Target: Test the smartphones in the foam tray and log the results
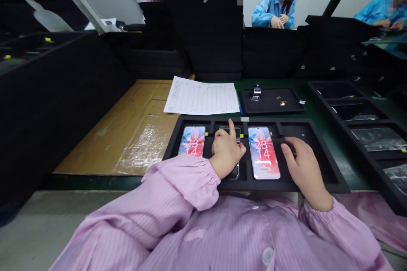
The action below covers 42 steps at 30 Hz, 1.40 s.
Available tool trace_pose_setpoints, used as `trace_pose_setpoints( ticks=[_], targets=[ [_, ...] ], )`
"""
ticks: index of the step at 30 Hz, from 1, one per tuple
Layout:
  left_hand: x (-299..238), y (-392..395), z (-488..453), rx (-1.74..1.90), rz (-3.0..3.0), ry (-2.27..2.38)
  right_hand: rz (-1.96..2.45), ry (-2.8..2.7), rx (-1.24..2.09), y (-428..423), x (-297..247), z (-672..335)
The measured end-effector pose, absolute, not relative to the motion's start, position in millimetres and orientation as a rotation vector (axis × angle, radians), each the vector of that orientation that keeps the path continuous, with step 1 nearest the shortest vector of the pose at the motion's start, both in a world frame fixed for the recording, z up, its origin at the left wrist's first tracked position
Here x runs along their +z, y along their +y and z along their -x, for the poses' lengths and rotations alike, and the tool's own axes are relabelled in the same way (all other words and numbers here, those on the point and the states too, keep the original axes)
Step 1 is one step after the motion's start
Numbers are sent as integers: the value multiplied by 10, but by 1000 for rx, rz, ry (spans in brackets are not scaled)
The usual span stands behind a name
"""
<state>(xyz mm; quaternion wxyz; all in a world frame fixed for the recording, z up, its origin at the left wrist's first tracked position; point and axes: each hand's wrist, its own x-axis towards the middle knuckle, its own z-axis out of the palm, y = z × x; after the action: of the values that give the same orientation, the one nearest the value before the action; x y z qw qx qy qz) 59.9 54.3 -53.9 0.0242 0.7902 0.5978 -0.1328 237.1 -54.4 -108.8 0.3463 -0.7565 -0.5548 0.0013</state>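
Observation:
My left hand (226, 149) is over the second compartment of a black foam tray (330, 182), on top of a dark-screened phone (235, 172). Its index finger points straight forward while the other fingers curl under, and much of that phone is hidden beneath. To the left lies a phone with a lit flower screen (192, 140), partly covered by my sleeve. Another lit phone (263, 152), with a small label near its bottom, lies between my hands. Over the rightmost compartment hovers my right hand (303, 167), thumb and fingers apart, holding nothing.
A printed form (202, 97) with a blue pen (239, 103) lies behind the tray. Beside it a small black tray (286, 106) carries a metal piece (256, 93). Another tray (346, 129) holds several dark panels at right. Black foam stacks (210, 21) rise behind; co-workers sit beyond.

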Motion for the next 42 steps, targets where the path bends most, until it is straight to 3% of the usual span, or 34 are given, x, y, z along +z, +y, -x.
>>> trace_pose_setpoints(
  ticks=[4, 10, 16, 19, 23, 29, 36, 42],
  targets=[
    [-355, 481, -220, -235, -2607, 1618, 1918, -1520, 0, -592, -1089, -2378],
    [-331, 465, 1079, 381, -2810, 1075, 1654, -2021, 8, -921, -1016, -2278],
    [-590, 647, 1590, 296, -2834, 722, 1946, -2043, -39, -606, -995, -2138],
    [-662, 794, 1487, 244, -2853, 938, 1976, -1982, -133, -392, -886, -1838],
    [-677, 875, 1409, 395, -2768, 1369, 1515, -2414, 128, -335, -803, -1403],
    [-730, 701, 1533, 691, -2495, 1162, 1908, -1949, -153, -286, -1005, -1574],
    [-969, 547, 1501, 1004, -2059, 1210, 1851, -1604, -104, -656, -1030, -2073],
    [-869, 383, 1443, 990, -2348, 1336, 1861, -1597, -26, -700, -1127, -2162]
  ],
)
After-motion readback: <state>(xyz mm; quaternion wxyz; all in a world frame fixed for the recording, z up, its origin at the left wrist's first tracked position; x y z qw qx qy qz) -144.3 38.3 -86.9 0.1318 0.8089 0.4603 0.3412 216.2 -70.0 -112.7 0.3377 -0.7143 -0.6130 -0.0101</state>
